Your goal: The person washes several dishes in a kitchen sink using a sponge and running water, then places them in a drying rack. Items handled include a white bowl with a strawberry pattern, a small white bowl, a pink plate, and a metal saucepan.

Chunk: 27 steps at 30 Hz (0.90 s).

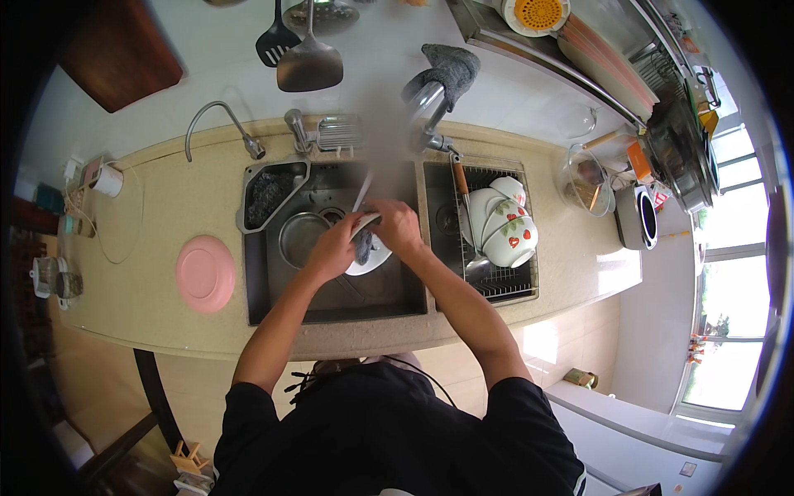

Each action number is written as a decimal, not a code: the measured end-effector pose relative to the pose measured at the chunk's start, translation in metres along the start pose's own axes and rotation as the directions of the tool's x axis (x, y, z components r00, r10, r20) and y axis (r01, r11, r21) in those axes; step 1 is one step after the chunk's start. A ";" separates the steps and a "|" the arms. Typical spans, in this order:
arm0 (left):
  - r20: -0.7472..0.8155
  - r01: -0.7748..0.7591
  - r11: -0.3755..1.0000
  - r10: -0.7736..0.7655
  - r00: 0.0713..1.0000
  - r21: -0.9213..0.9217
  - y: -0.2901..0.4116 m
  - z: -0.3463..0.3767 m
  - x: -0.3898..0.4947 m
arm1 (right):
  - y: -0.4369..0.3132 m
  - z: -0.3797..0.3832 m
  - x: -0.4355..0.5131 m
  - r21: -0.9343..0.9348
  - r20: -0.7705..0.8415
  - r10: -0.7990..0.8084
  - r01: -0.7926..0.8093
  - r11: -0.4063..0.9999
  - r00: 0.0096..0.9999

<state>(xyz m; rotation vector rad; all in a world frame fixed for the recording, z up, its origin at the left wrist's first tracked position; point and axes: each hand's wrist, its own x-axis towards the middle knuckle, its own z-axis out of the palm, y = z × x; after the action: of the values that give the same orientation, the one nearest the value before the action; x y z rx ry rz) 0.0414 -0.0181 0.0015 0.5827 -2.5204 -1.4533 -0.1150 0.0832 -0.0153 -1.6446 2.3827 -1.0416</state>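
Note:
Over the larger sink basin (397,304), my left hand (338,245) and my right hand (396,229) both grip a small dish (365,224), seen nearly edge-on. A grey cloth (363,248) hangs just below it between my hands. Beneath them lies a white plate or bowl (375,260), and to its left a round metal pan (301,239) rests in the basin. A pale streak, either running water or a utensil, reaches the dish from above; a blurred patch hides part of the faucet.
Strawberry-patterned bowls (510,232) and a wooden-handled ladle (459,177) occupy the wire rack (505,297) at right. An upturned pink plate (205,273) lies on the left counter. A corner strainer (242,204) holds dark scouring material. A grey cloth (459,68) drapes the faucet.

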 end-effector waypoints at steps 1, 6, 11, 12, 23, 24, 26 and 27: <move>-0.074 -0.042 0.997 0.037 0.997 -0.067 -0.005 0.002 -0.003 | 0.001 -0.003 0.001 0.086 -0.012 0.148 -0.147 0.985 0.989; -0.352 -0.088 0.948 -0.027 0.936 -0.306 -0.023 0.017 -0.009 | -0.003 0.001 0.000 0.370 -0.062 0.623 -0.561 0.740 0.780; -0.516 -0.167 0.764 -0.242 0.822 -0.623 -0.014 0.049 0.003 | -0.027 0.047 -0.006 0.894 -0.021 0.882 -0.386 0.227 0.471; -0.528 -0.173 0.696 -0.335 0.781 -0.697 -0.008 0.062 0.008 | -0.032 0.056 -0.009 0.941 0.049 0.901 -0.323 0.103 0.431; -0.641 -0.122 0.980 -0.005 0.767 -0.155 0.006 0.051 0.011 | 0.003 0.038 -0.036 0.655 -0.146 0.822 -0.569 0.497 0.551; -0.639 -0.140 0.980 0.019 0.769 -0.139 0.015 0.058 0.012 | 0.002 0.033 -0.035 0.580 -0.188 0.789 -0.583 0.570 0.585; -0.514 0.018 0.956 -0.172 0.840 -0.292 0.034 0.072 0.012 | -0.004 0.023 -0.036 0.494 -0.238 0.733 -0.570 0.656 0.637; -0.396 0.269 0.881 -0.424 0.814 -0.390 0.040 0.077 0.019 | -0.007 0.019 -0.037 0.490 -0.251 0.713 -0.550 0.677 0.655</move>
<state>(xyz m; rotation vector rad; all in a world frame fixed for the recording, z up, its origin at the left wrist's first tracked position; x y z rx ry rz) -0.0119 0.0535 -0.0039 1.2230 -1.8154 -1.5479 -0.0857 0.1038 -0.0377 -0.3629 2.4529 -1.6463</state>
